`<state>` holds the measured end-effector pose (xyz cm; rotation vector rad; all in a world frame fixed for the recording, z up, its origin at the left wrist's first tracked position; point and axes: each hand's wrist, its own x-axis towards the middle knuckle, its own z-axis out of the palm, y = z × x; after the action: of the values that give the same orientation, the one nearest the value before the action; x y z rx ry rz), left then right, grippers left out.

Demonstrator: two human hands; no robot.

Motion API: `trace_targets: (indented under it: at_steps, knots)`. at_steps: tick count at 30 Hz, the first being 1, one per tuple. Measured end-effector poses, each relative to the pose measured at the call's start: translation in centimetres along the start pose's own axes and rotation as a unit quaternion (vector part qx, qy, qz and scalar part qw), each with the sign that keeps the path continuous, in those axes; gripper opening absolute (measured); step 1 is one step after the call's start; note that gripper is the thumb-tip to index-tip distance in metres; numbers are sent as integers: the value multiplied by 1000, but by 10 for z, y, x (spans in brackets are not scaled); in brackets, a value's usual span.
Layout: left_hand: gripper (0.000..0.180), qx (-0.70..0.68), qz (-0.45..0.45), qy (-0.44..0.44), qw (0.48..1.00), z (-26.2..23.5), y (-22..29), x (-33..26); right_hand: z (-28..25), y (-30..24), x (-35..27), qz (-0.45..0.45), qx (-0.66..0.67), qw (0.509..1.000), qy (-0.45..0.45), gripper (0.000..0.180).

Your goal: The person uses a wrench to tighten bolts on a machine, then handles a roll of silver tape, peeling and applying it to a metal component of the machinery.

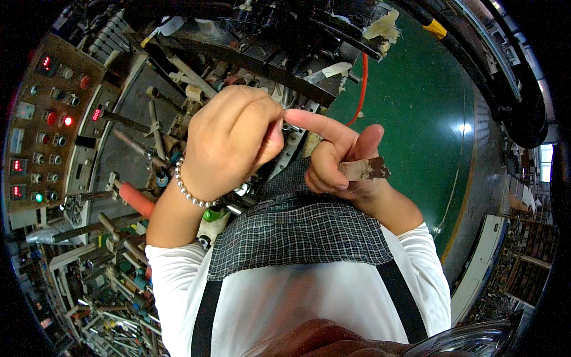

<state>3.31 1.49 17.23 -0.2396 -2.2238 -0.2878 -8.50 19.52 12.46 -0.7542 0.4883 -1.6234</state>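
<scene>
My left hand (235, 140), a silver bead bracelet (189, 193) at its wrist, is closed in a pinch in front of the machine. Whatever its fingertips hold, if anything, is hidden. My right hand (342, 152) stretches its index finger left until the tip meets the left fingers, at least as it looks from here. Its thumb stands up apart, while the other fingers curl over a small flat grey-brown strip (364, 169), whose kind I cannot make out. Beneath the hands is a metal machine part (289, 152) with holes along it. A checked apron (297, 232) covers my lap.
A control panel (50, 128) with lit displays and knobs stands at the left. Metal rods and a red-sleeved handle (137, 199) crowd that side. Overhead is a dark machine beam (262, 62). A red hose (363, 89) hangs over the green floor (416, 113) at right.
</scene>
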Motion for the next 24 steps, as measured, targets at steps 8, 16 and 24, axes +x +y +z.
trace_targets:
  at_steps: [8,16,24]
  knots:
    - [12,-208,-191,71,957,-9,-20,-21,-4,-5,2,-18,74,997,-23,105]
    - [16,-129,-75,44,988,2,-3,-6,-4,-1,3,-16,65,997,-29,106]
    - [25,-38,-38,-17,998,-3,6,-4,5,-4,1,0,-96,995,25,102]
